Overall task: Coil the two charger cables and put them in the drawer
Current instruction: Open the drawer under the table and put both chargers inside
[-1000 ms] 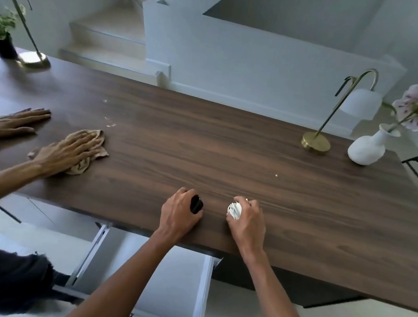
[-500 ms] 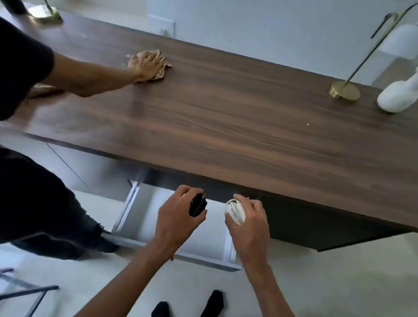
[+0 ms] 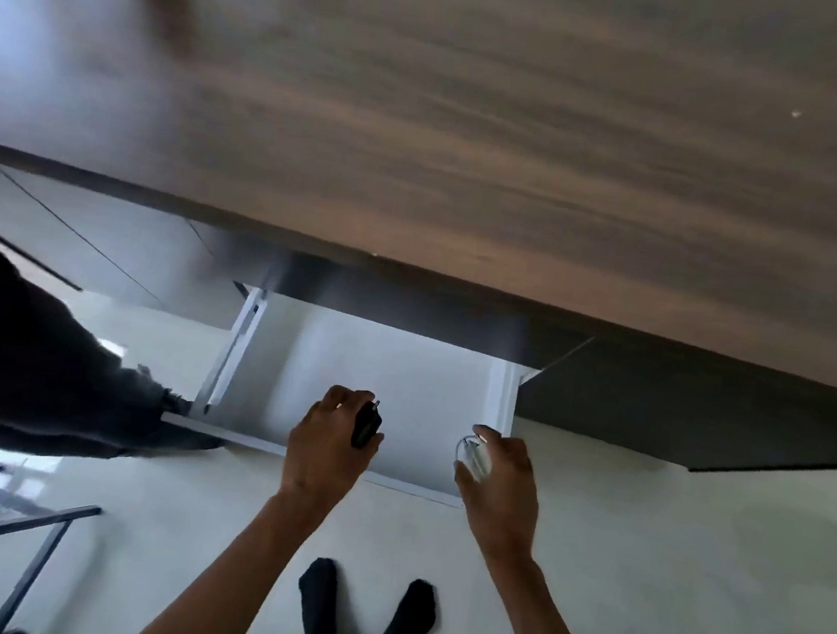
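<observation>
Now, left hand (image 3: 327, 449) gripping black cable coil (image 3: 366, 424), right hand (image 3: 503, 475) gripping white cable coil (image 3: 473, 458), both over open drawer (image 3: 248, 345), no legible txt.

- A dark wood-grain counter (image 3: 479, 116) fills the upper frame, blurred.
- A white drawer (image 3: 401, 366) stands open beneath its near edge.
- Pale floor (image 3: 691, 552) spreads across the lower frame.
</observation>
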Tool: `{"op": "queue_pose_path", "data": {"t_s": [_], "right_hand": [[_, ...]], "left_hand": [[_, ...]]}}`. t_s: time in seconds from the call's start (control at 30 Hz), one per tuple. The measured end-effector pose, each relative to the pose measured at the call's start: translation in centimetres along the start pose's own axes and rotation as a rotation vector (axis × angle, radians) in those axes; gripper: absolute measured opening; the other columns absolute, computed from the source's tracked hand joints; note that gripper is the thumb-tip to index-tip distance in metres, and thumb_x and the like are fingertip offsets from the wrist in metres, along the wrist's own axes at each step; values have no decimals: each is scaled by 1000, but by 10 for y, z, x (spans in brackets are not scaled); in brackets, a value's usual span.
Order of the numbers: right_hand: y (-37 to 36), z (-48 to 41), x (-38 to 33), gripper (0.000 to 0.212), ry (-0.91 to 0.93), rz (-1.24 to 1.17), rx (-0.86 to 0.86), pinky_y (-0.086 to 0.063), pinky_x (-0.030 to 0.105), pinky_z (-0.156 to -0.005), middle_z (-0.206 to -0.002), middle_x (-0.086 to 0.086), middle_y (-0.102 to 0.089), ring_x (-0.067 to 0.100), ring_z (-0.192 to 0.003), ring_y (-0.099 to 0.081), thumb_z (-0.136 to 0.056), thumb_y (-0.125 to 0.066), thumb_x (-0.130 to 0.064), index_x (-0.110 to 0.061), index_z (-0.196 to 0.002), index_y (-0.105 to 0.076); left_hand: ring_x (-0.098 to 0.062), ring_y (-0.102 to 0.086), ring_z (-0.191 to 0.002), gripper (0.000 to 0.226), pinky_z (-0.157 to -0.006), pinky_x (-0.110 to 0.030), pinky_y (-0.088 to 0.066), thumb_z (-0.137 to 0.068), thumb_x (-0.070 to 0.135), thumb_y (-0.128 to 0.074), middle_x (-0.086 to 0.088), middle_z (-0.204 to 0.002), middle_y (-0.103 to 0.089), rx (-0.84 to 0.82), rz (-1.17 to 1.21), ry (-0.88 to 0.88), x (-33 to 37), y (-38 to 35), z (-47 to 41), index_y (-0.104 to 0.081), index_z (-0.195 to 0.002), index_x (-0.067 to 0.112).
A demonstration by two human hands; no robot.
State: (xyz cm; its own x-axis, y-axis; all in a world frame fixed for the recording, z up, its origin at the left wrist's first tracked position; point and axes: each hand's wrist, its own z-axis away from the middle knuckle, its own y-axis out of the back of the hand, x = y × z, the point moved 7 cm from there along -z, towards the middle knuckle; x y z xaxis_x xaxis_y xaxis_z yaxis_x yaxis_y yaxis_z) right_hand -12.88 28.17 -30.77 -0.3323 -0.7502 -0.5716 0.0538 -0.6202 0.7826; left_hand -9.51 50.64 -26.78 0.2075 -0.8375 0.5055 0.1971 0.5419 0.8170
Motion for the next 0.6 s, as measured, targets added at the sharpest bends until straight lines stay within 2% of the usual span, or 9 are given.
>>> {"op": "queue_pose_path", "data": {"t_s": [0.13,0.33,0.43,0.6], "right_hand": [[-48,-34,39,48,-18,26,-18,-54,35,-76,-116,4,-58,25,-106,-59,-82,-70,-24,-28,-128,-58],[-114,-80,67,42,-32,111,-83,-45,26,-67,-115,4,-55,23,-103,-59,-82,-68,-23,-27,-122,-55],[-150,-99,85,41,-47,177,-131,-47,29,-66,-114,6,-54,25,-101,-59,-82,-70,-24,-23,-120,-51],[-194,-119,99,37,-27,275,-186,-57,36,-74,-114,11,-55,28,-98,-61,-84,-69,-22,-17,-116,-50]], "left_hand": [[-28,-69,-98,42,-78,-34,-55,-82,31,-77,-4,-120,-66,21,-41,15,-27,-55,-43,-65,-121,22],[-29,-70,-89,38,-73,-35,-55,-80,32,-78,-6,-114,-68,30,-67,13,-56,-117,-86,-68,-114,20],[-29,-70,-90,39,-74,-36,-55,-79,31,-78,-5,-116,-67,18,-64,18,-70,-141,-97,-68,-116,20],[-28,-69,-95,42,-75,-34,-54,-79,32,-78,-2,-119,-65,-20,-81,17,-88,-166,-105,-67,-118,22]]}}
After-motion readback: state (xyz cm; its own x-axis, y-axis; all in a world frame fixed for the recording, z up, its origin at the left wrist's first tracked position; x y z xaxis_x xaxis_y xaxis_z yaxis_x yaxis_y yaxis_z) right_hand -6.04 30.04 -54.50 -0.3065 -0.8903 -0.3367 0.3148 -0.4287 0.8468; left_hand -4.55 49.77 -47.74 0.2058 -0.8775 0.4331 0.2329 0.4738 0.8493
